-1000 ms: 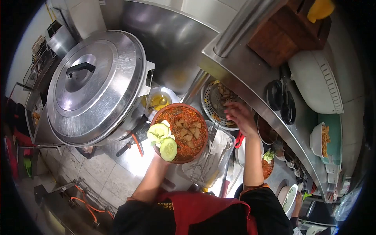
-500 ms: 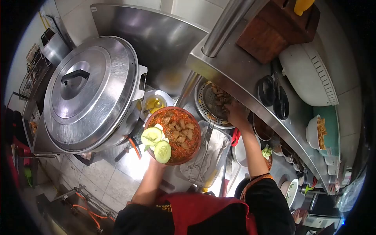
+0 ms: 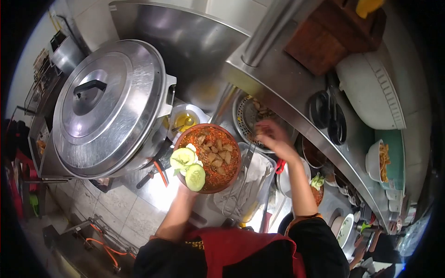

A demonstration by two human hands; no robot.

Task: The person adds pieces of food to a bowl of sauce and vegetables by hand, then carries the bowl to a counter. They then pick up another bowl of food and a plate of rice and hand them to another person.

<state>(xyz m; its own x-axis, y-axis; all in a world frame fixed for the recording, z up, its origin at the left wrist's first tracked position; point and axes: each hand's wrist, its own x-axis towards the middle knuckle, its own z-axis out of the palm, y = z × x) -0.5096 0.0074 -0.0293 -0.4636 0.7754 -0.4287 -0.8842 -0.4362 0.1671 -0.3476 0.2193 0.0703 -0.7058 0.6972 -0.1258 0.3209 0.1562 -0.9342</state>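
Observation:
My left hand [image 3: 187,192] grips a brown clay bowl [image 3: 238,172] from below at its near side. Red chili sauce [image 3: 190,141] fills the bowl, with chunks of meat [image 3: 218,156] on top. Two pale green cucumber slices [image 3: 195,177] and some leaf lie at the bowl's left edge. My right hand [image 3: 274,137] hovers over the near edge of a round perforated metal tray [image 3: 240,118], fingers curled together and slightly blurred; whatever they hold is hidden. More meat pieces [image 3: 263,109] lie in that tray, partly under the shelf.
A large lidded steel pot [image 3: 111,106] stands at left. Beside it is a bowl of yellow liquid [image 3: 185,119]. Tongs [image 3: 243,178] rest across a plastic tub [image 3: 257,204]. A steel shelf [image 3: 278,92] overhangs the right side. Another person's arm [image 3: 364,248] shows at lower right.
My right hand has come up out of the meat in the perforated tray, toward me and slightly left. The bowl in my left hand has barely moved. Another person's arm has appeared at lower right.

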